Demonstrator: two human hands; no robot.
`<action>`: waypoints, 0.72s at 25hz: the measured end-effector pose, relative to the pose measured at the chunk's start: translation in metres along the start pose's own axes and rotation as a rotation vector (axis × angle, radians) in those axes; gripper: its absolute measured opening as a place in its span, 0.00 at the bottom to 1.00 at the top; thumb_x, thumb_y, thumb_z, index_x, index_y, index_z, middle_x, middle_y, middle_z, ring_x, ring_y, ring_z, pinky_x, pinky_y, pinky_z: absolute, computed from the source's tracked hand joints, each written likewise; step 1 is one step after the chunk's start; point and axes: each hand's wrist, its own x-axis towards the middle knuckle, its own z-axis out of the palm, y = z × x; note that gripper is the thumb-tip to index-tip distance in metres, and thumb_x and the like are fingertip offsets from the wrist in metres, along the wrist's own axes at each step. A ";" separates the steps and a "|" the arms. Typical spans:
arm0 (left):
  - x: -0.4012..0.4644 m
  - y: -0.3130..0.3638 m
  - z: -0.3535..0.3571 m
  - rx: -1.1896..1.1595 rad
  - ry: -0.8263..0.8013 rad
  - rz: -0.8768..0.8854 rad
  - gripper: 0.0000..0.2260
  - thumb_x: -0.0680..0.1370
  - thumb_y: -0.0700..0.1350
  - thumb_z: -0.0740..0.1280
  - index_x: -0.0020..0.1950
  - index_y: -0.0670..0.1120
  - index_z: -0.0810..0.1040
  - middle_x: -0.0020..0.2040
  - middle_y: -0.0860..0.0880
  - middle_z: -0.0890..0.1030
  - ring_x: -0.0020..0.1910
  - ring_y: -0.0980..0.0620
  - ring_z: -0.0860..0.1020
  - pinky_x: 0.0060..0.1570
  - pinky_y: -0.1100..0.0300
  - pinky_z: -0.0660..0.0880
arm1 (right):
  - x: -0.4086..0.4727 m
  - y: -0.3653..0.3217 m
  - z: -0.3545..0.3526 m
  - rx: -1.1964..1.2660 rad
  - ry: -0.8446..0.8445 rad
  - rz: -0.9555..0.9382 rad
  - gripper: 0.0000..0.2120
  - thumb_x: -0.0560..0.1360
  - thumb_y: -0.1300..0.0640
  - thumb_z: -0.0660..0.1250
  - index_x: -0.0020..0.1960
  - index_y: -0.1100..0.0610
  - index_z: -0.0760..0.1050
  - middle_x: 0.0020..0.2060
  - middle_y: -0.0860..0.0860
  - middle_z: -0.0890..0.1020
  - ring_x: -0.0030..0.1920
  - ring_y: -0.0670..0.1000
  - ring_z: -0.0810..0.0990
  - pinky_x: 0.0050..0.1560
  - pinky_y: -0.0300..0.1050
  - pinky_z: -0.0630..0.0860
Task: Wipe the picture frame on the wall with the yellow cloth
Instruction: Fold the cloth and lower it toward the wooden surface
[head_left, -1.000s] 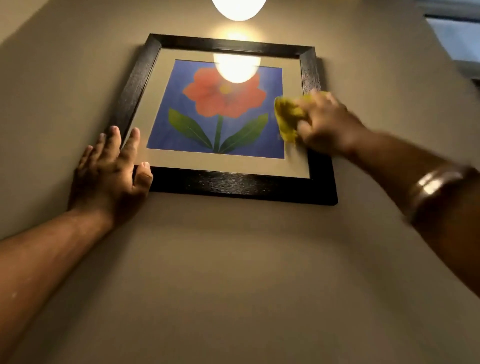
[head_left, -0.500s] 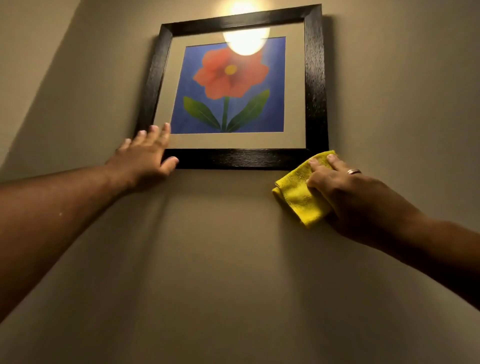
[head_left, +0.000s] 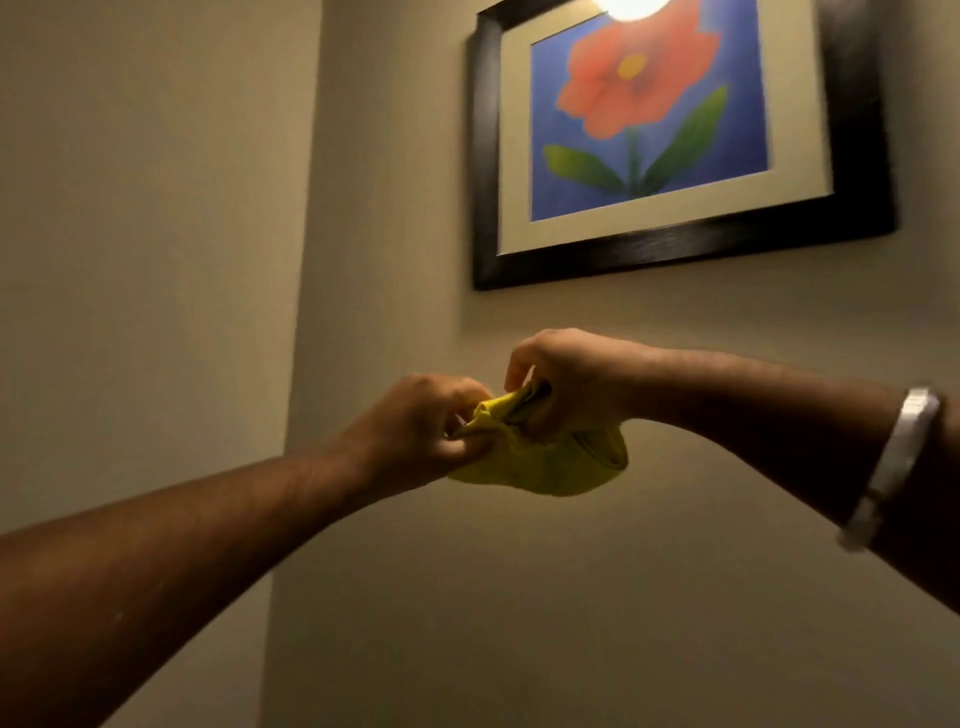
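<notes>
The picture frame (head_left: 675, 248), black with a cream mat and a red flower on blue, hangs on the beige wall at the upper right. Its top is cut off by the image edge. Below it and away from it, both hands meet in front of the wall. My left hand (head_left: 421, 431) pinches one end of the yellow cloth (head_left: 540, 462). My right hand (head_left: 566, 379) grips the cloth's other end from above, and the cloth sags bunched between and under them. Neither hand touches the frame.
A wall corner (head_left: 304, 260) runs vertically left of the frame. A lamp's glare (head_left: 631, 6) reflects at the top of the picture glass. A silver bangle (head_left: 893, 462) sits on my right forearm.
My left hand has left the frame's lower left corner and my right hand has dropped from the wall below the frame. Both now hold the cloth together, lower down. The view has shifted left.
</notes>
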 end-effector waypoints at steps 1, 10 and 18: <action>-0.026 -0.015 -0.014 -0.003 0.010 -0.079 0.09 0.74 0.49 0.72 0.46 0.44 0.82 0.37 0.49 0.82 0.33 0.56 0.77 0.31 0.58 0.75 | 0.012 -0.022 0.015 0.074 -0.047 -0.004 0.21 0.65 0.47 0.75 0.54 0.53 0.78 0.49 0.52 0.82 0.46 0.51 0.81 0.44 0.46 0.82; -0.236 -0.130 -0.122 -0.311 0.007 -0.729 0.14 0.73 0.50 0.73 0.55 0.44 0.81 0.48 0.46 0.85 0.46 0.49 0.84 0.43 0.56 0.83 | 0.116 -0.196 0.140 0.645 -0.383 -0.126 0.10 0.73 0.62 0.69 0.55 0.60 0.78 0.52 0.61 0.83 0.51 0.59 0.83 0.52 0.62 0.81; -0.446 -0.231 -0.080 -0.123 -0.344 -1.119 0.11 0.70 0.50 0.76 0.49 0.46 0.85 0.41 0.49 0.85 0.37 0.58 0.78 0.38 0.61 0.73 | 0.167 -0.352 0.374 0.735 -0.732 -0.130 0.13 0.74 0.53 0.68 0.54 0.60 0.76 0.45 0.54 0.80 0.42 0.51 0.80 0.38 0.43 0.79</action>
